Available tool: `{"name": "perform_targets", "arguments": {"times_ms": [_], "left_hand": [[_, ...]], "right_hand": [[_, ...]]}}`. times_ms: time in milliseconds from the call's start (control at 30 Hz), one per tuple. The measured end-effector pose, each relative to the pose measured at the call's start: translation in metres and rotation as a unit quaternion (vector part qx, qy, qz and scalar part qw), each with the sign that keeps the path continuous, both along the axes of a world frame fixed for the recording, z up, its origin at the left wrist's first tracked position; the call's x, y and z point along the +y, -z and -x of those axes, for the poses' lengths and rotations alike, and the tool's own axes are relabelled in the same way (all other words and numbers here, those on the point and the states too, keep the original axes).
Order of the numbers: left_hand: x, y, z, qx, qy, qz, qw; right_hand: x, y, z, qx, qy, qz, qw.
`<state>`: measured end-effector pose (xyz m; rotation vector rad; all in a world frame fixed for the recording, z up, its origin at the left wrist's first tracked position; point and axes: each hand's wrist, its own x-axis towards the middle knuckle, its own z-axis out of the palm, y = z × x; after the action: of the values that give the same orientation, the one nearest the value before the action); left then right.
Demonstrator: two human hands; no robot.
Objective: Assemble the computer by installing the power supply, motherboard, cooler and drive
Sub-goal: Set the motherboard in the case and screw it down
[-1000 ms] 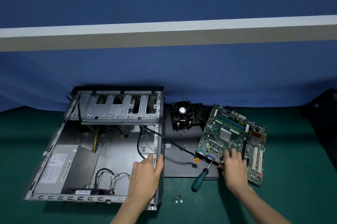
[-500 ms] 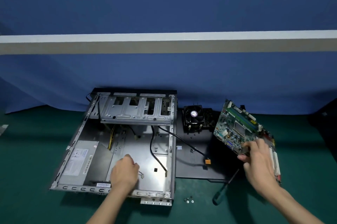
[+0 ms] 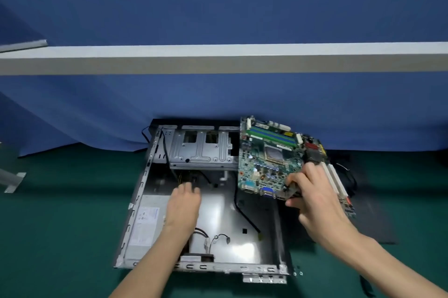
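The open metal computer case (image 3: 135, 203) lies on its side on the green table. A grey power supply (image 3: 148, 220) sits in its left part, and the drive cage (image 3: 201, 150) spans the far end. My right hand (image 3: 312, 198) grips the green motherboard (image 3: 264, 164) by its near edge and holds it tilted in the air over the case's right side. My left hand (image 3: 184, 203) reaches inside the case, fingers towards loose cables near the power supply; whether it holds a cable is hidden. The cooler is hidden behind the motherboard.
A black cable (image 3: 244, 213) runs across the case floor. A black mat (image 3: 378, 230) lies right of the case. Small screws (image 3: 298, 273) lie by the case's near right corner. A white beam (image 3: 218, 57) crosses in front of the blue curtain. A metal bracket (image 3: 12, 179) sits far left.
My right hand lifted the motherboard off the mat and carried it left over the case. My left hand left the case's right wall and moved deeper inside. The view shifted left.
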<state>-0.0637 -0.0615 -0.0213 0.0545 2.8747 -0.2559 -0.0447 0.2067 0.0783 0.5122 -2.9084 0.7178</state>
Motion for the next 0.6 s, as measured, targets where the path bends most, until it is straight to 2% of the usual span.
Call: {"name": "perform_targets", "arguments": {"times_ms": [100, 333, 467, 600], "left_hand": [[-0.002, 0.000, 0.015, -0.019, 0.051, 0.036, 0.998], [-0.020, 0.008, 0.044, -0.179, -0.079, 0.023, 0.980], [-0.026, 0.014, 0.068, -0.269, -0.145, -0.148, 0.940], [-0.036, 0.017, 0.081, -0.252, -0.242, -0.317, 0.882]], "right_hand": [[-0.033, 0.003, 0.009, 0.005, -0.018, -0.035, 0.999], [-0.081, 0.023, 0.018, -0.002, -0.025, -0.070, 0.997], [-0.088, 0.041, 0.011, -0.005, -0.025, -0.099, 0.995], [-0.086, 0.060, 0.004, -0.002, -0.020, -0.125, 0.992]]}}
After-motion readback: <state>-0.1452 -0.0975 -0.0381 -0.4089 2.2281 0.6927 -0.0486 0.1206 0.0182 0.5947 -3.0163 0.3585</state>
